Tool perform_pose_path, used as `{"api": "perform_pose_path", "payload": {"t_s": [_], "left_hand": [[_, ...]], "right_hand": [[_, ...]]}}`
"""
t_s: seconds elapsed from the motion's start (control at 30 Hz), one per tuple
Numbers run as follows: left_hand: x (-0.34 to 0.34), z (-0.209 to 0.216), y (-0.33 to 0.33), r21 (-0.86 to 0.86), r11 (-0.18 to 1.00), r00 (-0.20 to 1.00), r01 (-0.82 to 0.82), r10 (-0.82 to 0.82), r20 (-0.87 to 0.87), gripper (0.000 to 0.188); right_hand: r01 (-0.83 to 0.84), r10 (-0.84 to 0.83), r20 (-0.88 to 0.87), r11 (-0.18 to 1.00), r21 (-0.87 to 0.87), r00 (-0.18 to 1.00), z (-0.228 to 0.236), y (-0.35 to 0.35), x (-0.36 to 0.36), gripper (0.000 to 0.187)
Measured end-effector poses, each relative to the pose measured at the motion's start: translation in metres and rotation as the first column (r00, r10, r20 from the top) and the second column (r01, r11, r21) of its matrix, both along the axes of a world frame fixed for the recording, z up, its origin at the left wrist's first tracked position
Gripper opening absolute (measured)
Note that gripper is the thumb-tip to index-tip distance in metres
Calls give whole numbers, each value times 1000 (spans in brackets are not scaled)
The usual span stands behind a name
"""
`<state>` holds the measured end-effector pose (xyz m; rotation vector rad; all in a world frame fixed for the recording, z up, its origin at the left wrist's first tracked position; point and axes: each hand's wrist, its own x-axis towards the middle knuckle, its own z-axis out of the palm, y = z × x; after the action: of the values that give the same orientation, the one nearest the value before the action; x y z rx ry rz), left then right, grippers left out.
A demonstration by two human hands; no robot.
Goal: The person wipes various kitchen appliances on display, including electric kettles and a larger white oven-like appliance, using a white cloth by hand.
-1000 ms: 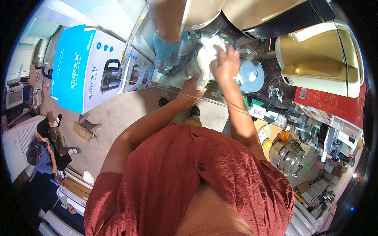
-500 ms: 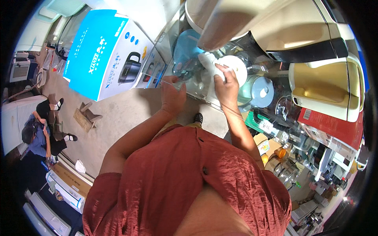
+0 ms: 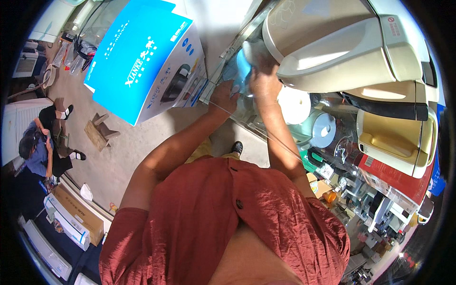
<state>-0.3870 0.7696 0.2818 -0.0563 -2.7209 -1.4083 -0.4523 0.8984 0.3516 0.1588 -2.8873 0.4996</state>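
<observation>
One loose dark red shirt (image 3: 237, 218) with buttons down the front fills the nearest part of the view, bare forearms reaching away from it on both sides. Beyond the hem a dark sandal (image 3: 238, 147) shows on the pale floor (image 3: 183, 137). A thin glass edge (image 3: 285, 145) crosses the forearms. Past it, both hands are at a light blue jug (image 3: 243, 66), tilted between them. The left hand (image 3: 225, 98) has its fingers curled around the jug's near end. The right hand (image 3: 265, 84) is bent and blurred against the jug's right side; a whitish smear lies just past its fingers, and I cannot tell how far that hand is closed or whether it grips anything.

To the right of the right hand lies a round white lid (image 3: 295, 105), and beside that a pale green pitcher (image 3: 300, 128) with a blue-grey top. Farther right come a gold and white appliance (image 3: 396, 135) and a red box (image 3: 394, 178). A large beige appliance (image 3: 327, 45) looms just past the right hand. Left of the left hand stands a blue and white carton (image 3: 137, 61) picturing a dark kettle. Farther off, a small wooden stool (image 3: 99, 133) stands on the floor, and at the far left sits a person in a blue top (image 3: 39, 159).
</observation>
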Motion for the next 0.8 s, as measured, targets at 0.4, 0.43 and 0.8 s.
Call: {"api": "perform_pose_path", "payload": {"t_s": [0.4, 0.43, 0.8], "left_hand": [[-2, -3, -6, 141, 988, 997, 69, -66, -31, 43], [-2, -6, -6, 138, 989, 997, 61, -53, -56, 44], [0, -40, -6, 73, 997, 999, -13, 15, -34, 39]], "right_hand": [[52, -45, 54, 988, -145, 998, 7, 10, -3, 36], [10, -23, -99, 990, -137, 995, 6, 7, -4, 39], [-130, 233, 93, 784, -607, 968, -11, 32, 151, 39]]}}
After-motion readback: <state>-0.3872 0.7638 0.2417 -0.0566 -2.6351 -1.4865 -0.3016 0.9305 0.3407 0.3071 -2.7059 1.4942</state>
